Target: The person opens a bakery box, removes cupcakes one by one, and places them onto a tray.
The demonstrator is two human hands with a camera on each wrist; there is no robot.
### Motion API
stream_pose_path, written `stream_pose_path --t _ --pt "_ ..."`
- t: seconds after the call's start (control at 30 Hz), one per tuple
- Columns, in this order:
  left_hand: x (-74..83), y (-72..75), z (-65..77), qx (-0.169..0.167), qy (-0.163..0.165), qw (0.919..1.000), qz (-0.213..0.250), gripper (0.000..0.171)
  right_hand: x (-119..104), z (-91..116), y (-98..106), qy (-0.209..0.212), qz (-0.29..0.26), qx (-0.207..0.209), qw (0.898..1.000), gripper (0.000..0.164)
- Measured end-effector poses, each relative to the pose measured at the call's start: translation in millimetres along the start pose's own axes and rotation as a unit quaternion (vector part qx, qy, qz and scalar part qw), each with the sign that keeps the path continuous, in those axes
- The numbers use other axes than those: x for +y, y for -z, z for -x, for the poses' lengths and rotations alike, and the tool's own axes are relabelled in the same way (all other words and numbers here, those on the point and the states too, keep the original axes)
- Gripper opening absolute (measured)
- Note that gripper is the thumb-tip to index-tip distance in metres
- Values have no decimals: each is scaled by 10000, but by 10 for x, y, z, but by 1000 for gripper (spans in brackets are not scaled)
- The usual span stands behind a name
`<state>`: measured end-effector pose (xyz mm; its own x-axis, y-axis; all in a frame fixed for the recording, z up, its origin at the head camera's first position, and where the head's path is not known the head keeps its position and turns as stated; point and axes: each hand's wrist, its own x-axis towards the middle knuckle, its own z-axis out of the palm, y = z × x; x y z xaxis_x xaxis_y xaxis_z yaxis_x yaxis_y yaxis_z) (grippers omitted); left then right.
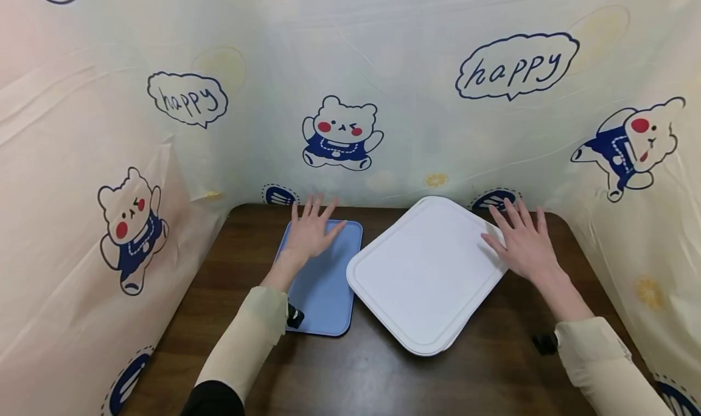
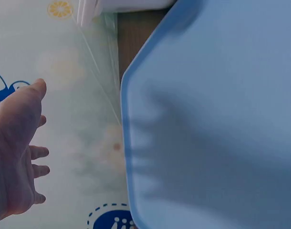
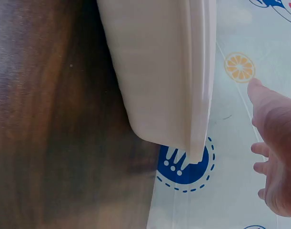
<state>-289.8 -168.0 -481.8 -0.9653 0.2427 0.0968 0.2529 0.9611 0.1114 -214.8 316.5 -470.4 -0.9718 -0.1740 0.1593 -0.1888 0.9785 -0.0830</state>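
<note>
Pale sleeves [image 1: 246, 328] lie nearest our camera, extending over the tabletop [image 1: 213, 288]. We find the left hand [image 1: 308, 236] above the blue tray [image 1: 331, 300], near the back edge left of middle, and the right hand [image 1: 526, 242] by the right corner of the white box [image 1: 427, 276], set askew right of middle. We record both hands' fingers straight and spread, gripping nothing.

Pale box [image 3: 150, 71], apparently lidded, on table [image 3: 45, 119]
</note>
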Motion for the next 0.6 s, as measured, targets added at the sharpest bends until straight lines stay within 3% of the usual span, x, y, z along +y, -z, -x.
stream_pose_path --t 0.2,0.3,0.37,0.5,0.53,0.6 --pt "112 -76 24 -145 -75 9995 258 75 -33 214 -71 -85 -212 123 9997 76" --pt "191 -110 18 -360 -190 9964 750 75 -52 323 -93 -115 -310 200 9993 76" --pt "249 -149 -2 -585 -337 9884 1362 76 -50 394 -109 -156 -406 245 9988 77" --pt "371 -224 -51 -1232 -639 9577 2520 78 -29 547 -162 -319 -645 370 9967 79" --pt "401 -239 -65 -1327 -732 9533 2614 79 -24 588 -184 -372 -683 396 9962 79" --pt "452 -266 -91 -1418 -905 9527 2532 80 -20 663 -238 -497 -761 412 9950 80"
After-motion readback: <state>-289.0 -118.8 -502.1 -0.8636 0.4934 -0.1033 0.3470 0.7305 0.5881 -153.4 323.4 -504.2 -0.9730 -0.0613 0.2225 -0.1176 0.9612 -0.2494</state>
